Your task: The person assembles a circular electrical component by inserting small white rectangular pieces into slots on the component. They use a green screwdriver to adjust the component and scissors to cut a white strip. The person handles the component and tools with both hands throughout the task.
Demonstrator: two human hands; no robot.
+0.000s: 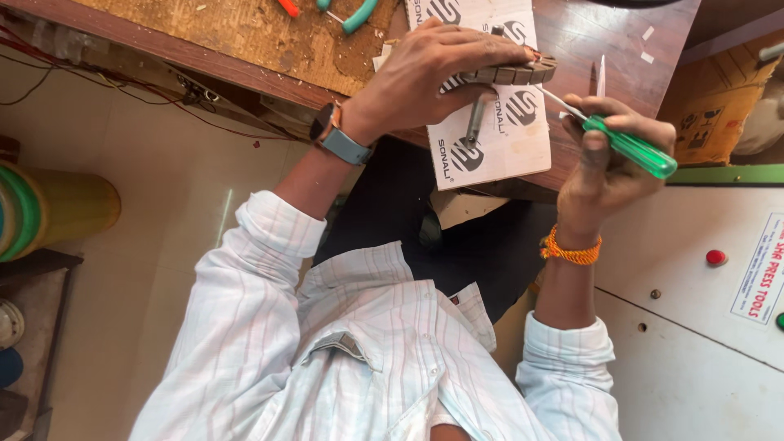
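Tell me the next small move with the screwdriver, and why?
Probably ease the screwdriver tip in the right hand leftward into the round slotted part, since the left hand grips that part and the tip sits just beside its edge.

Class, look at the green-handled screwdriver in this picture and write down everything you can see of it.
The screwdriver has a translucent green plastic-looking handle and a thin, bright metal shaft. The right hand grips the handle, whose butt end sticks out past the fingers towards the right. The tool lies tilted, its shaft running up and left towards the ridged round part that the left hand holds over the wooden bench. Whether the tip touches that part cannot be told.
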